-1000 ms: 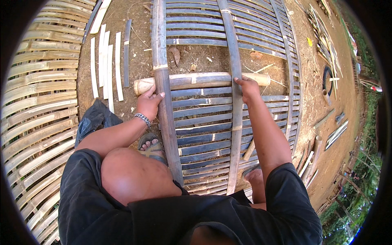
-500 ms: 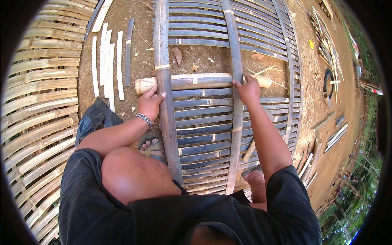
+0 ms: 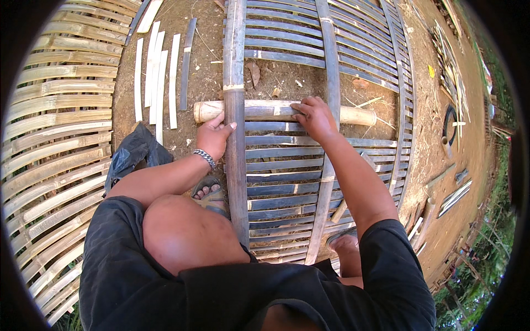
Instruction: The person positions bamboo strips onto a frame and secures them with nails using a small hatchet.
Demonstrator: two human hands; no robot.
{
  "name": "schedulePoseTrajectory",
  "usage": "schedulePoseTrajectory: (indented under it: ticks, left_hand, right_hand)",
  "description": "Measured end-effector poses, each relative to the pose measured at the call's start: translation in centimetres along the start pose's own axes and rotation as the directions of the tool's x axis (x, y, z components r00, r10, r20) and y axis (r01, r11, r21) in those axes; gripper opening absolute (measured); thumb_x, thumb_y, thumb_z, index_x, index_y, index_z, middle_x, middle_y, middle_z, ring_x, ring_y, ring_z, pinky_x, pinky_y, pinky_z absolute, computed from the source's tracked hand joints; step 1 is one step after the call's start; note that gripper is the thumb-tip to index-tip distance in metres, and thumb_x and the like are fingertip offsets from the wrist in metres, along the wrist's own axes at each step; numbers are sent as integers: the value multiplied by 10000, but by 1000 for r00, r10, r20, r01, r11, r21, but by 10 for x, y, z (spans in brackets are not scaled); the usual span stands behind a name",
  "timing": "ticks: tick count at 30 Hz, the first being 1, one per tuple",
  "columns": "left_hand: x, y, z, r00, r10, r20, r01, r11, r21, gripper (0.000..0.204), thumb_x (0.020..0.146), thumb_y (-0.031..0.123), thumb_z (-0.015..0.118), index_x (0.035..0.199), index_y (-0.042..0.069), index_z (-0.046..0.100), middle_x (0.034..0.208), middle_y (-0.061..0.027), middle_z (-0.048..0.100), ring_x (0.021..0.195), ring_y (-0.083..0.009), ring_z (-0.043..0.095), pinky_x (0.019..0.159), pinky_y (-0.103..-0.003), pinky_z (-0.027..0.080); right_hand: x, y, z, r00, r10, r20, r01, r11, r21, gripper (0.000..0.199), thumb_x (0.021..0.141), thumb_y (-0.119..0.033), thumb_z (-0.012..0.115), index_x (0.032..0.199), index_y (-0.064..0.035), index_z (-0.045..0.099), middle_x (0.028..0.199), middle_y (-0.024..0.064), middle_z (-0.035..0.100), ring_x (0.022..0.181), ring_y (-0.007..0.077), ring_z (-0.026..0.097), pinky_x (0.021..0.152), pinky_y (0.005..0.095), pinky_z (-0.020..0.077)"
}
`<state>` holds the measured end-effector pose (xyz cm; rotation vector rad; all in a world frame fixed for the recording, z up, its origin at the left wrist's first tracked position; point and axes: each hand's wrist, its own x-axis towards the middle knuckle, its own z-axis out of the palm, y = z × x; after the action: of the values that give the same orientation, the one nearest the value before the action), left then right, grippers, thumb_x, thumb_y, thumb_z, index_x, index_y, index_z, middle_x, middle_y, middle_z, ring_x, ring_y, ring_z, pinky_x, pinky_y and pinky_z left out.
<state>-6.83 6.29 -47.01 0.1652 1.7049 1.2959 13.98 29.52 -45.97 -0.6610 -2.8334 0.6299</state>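
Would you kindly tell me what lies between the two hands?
The head view shows a lengthwise bamboo pole, part of the crosswise bamboo piece and dark slats.

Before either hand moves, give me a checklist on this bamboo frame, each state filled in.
1. Left hand at the left pole: ok, thumb against it.
2. Right hand at the thick bamboo tube: ok, fingertips over it.
3. Tube reaching past the left and right poles: ok, both ends stick out.
4. Slats evenly spaced: not ok, a wide gap lies beyond the tube.
5. Tube fastened to the poles: cannot tell.
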Motion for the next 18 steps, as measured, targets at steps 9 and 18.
schedulePoseTrajectory:
  ticks: [9, 18]
  left_hand:
    - [-1, 3, 3, 1000, 14, 17, -13, 999, -46, 518, 909, 23, 710, 1390, -66, 541, 1003, -73, 728, 815, -74, 641, 720, -220, 517]
    - [3, 11, 11, 999, -26, -24, 25, 999, -45, 534, 904, 3, 707, 1401, -66, 527, 989, -94, 738, 804, -93, 660, 717, -235, 529]
  right_hand:
    - [-6, 4, 5, 998, 27, -49, -26, 999, 36, 305, 759, -158, 806, 1062, -140, 773, 976, 54, 655, 977, 284, 601, 858, 408, 509]
    - [-5, 7, 5, 996, 63, -65, -59, 997, 57, 290, 765, -168, 802, 1052, -138, 779, 968, 64, 664, 972, 292, 604, 863, 417, 506]
